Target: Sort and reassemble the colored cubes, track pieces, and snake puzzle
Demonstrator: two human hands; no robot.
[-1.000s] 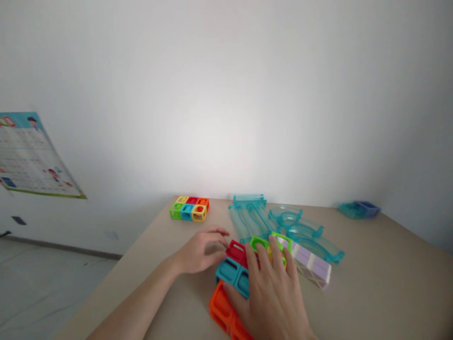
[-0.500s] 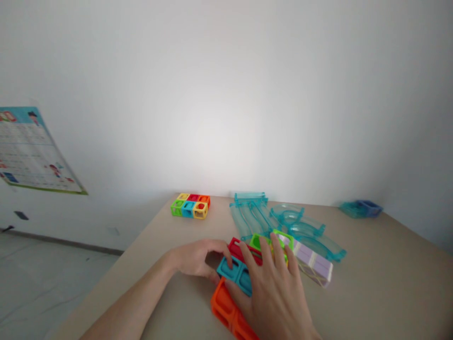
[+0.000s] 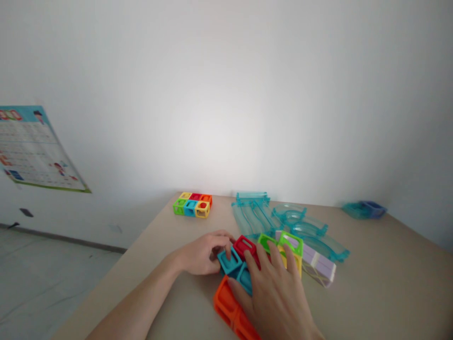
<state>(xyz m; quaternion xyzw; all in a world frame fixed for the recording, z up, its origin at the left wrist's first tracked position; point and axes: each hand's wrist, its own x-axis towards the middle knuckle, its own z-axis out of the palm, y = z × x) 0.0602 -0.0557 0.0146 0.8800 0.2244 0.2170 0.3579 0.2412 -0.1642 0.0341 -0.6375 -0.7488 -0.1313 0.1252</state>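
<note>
My left hand [image 3: 207,253] pinches a blue hollow cube block [image 3: 230,261], which sits slightly tilted against its neighbours. My right hand [image 3: 274,293] lies spread over the cluster, its fingertips touching the blocks and its thumb between the blue and orange ones. A second blue block [image 3: 245,278] is partly under this hand. Red blocks [image 3: 245,245] adjoin beyond it, and orange blocks [image 3: 226,300] run toward me at the front. Green blocks [image 3: 292,242] and a yellow block [image 3: 297,264] show past my right fingertips, partly covered.
A pale purple patterned box [image 3: 318,264] lies right of the blocks. Clear teal track pieces [image 3: 253,219] spread out behind. Joined coloured cubes [image 3: 193,206] stand at the back left, and a blue tray-like piece [image 3: 373,209] at the back right. A wall [image 3: 226,118] rises behind the table.
The blue block under my left fingers has turned and tilted away from the other blue block. The red block has shifted, and the green and yellow blocks show more.
</note>
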